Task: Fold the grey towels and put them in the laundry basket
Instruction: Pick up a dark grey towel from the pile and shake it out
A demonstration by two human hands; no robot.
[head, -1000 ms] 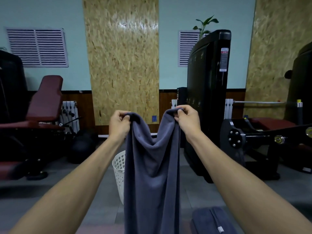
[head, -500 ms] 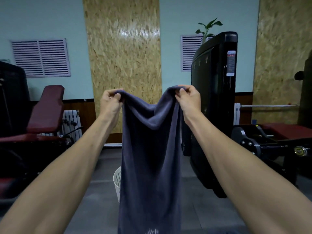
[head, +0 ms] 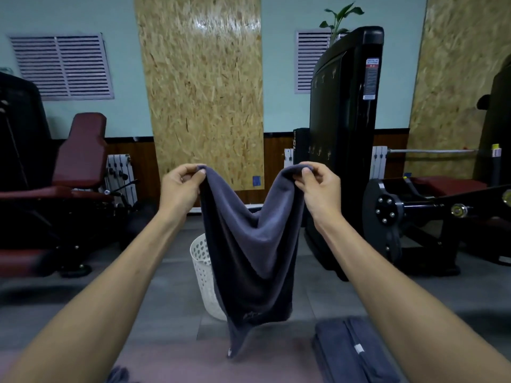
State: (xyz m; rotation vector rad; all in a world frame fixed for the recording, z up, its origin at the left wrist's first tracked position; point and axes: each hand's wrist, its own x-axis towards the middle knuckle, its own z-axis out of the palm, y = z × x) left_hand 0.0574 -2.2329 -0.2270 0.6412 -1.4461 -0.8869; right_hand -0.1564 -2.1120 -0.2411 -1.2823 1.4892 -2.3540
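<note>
While your left hand (head: pixel 181 186) and right hand (head: pixel 318 186) each pinch a top corner of the grey towel (head: pixel 250 252) hanging before the white laundry basket (head: pixel 201 268), folding appears in hand; next, bring corners together evenly.

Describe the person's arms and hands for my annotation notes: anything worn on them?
Both forearms are bare, with no sleeves in view and no watch or wristband. The left hand seems to wear a thin ring, though it is too small to be sure. The right hand shows no jewellery or gloves.

Black weight machine (head: pixel 345 134) — maroon bench (head: pixel 80 161), potted plant (head: pixel 338 19).
</note>
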